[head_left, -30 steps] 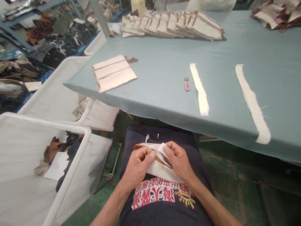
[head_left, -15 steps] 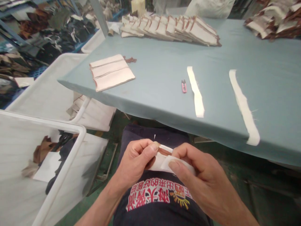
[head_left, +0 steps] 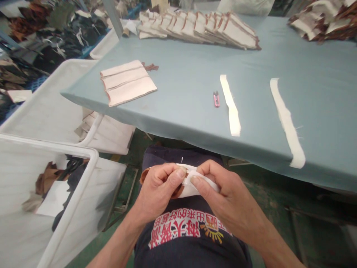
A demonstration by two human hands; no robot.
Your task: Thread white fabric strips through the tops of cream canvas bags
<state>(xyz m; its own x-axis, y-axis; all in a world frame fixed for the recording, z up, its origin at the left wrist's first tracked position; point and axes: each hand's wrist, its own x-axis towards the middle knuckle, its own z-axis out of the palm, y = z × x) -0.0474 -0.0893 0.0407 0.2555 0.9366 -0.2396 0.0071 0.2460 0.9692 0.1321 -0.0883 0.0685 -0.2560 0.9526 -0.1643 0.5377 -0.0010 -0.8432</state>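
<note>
Above my lap, both hands pinch a folded piece of white fabric with brown material (head_left: 192, 190). My left hand (head_left: 163, 186) is closed on its left end, thumb pressed against the forefinger, and a brown edge shows past the knuckles. My right hand (head_left: 220, 184) is closed on the white part, its thumb lying on top. The two thumbs are close together, with a short stretch of white between them. On the table ahead are pink thread snips (head_left: 216, 99), a white fabric strip (head_left: 231, 106) and a longer white strip (head_left: 287, 123) with frayed threads.
A blue-green covered table (head_left: 184, 85) spans the front. On it lie stacked cream panels (head_left: 144, 83), a long row of brown-edged pieces (head_left: 195, 28) and a brown-white heap (head_left: 326, 20). White bins (head_left: 95, 154) with fabric scraps stand at left.
My right hand has moved left, closer to the left hand, bringing the white part along. More of the brown edge shows at the left. The camera view has shifted slightly.
</note>
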